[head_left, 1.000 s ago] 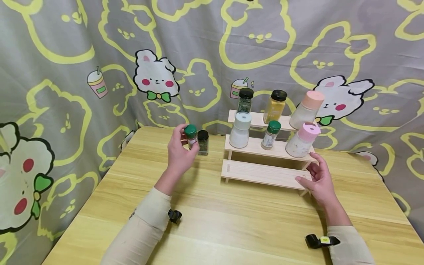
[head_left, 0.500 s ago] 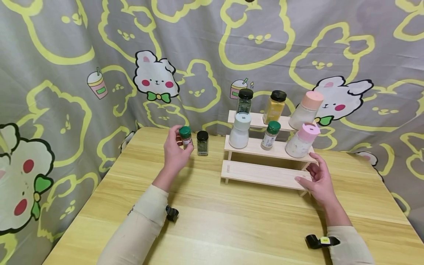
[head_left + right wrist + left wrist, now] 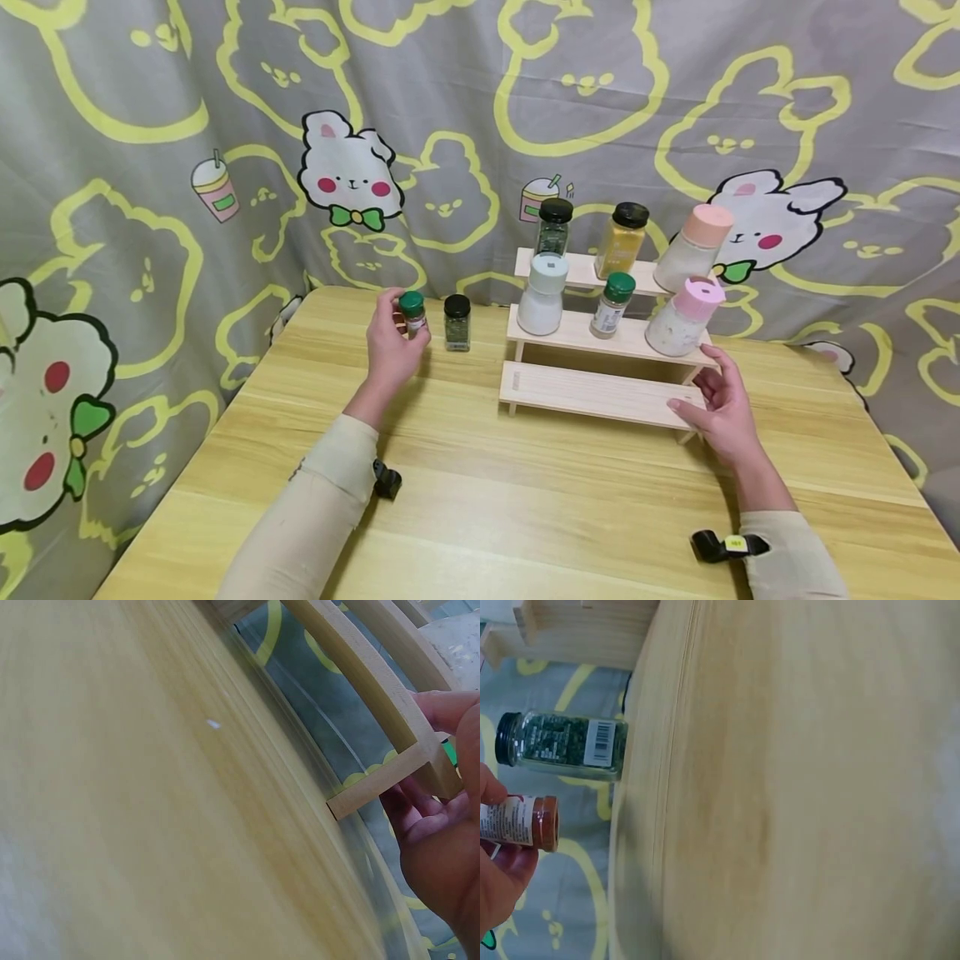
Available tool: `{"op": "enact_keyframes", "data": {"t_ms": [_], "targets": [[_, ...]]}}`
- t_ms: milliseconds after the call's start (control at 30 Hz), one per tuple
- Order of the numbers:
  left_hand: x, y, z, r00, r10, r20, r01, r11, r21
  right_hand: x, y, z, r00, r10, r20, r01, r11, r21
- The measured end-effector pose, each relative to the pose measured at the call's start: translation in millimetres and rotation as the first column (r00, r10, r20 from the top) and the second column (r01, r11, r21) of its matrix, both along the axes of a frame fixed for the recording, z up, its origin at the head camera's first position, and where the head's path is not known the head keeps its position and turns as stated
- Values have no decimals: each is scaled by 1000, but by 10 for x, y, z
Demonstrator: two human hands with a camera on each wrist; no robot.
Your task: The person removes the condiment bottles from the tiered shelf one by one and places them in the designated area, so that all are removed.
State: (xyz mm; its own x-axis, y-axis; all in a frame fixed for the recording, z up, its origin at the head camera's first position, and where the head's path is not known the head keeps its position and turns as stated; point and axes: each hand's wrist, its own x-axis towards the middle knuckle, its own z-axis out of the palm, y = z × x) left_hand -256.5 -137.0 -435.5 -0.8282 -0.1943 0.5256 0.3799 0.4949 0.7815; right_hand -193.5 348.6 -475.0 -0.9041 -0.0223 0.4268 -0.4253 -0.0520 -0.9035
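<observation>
My left hand [image 3: 396,346] grips a small spice jar [image 3: 414,321] with a green cap. In the left wrist view the spice jar [image 3: 514,823] has a white label and reddish contents, and its base hangs clear of the tabletop. Just to its right stands a black-capped jar of green herbs [image 3: 457,325], upright on the table. At the right end of a three-tier wooden rack [image 3: 592,392], my right hand [image 3: 723,408] holds the lowest step, thumb on top. The right wrist view shows fingers [image 3: 442,709] at the wooden rack [image 3: 375,682] near its leg.
The rack's middle step carries a pale-blue-capped jar [image 3: 542,308], a green-capped jar [image 3: 609,317] and a pink-capped jar [image 3: 675,329]. On its top step are a black-capped herb jar [image 3: 552,237], a yellow spice jar [image 3: 621,250] and a peach-capped jar [image 3: 688,258]. A curtain [image 3: 442,100] hangs behind.
My left hand has moved left with the green-capped spice jar, opening a gap to the black-capped herb jar. The right hand stays on the rack.
</observation>
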Motion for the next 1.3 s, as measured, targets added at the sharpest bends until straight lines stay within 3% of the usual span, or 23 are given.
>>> {"op": "enact_keyframes", "data": {"t_ms": [867,1300], "targets": [[-157,-101,-157,996,46,81,-40,996,-78,-34,10,7,998,40,-44,-40,999,-1],[-226,-137,-272,991,65,120,-58,996,-66,-29,29,-16,998,34,-44,-34,999,-1]]}}
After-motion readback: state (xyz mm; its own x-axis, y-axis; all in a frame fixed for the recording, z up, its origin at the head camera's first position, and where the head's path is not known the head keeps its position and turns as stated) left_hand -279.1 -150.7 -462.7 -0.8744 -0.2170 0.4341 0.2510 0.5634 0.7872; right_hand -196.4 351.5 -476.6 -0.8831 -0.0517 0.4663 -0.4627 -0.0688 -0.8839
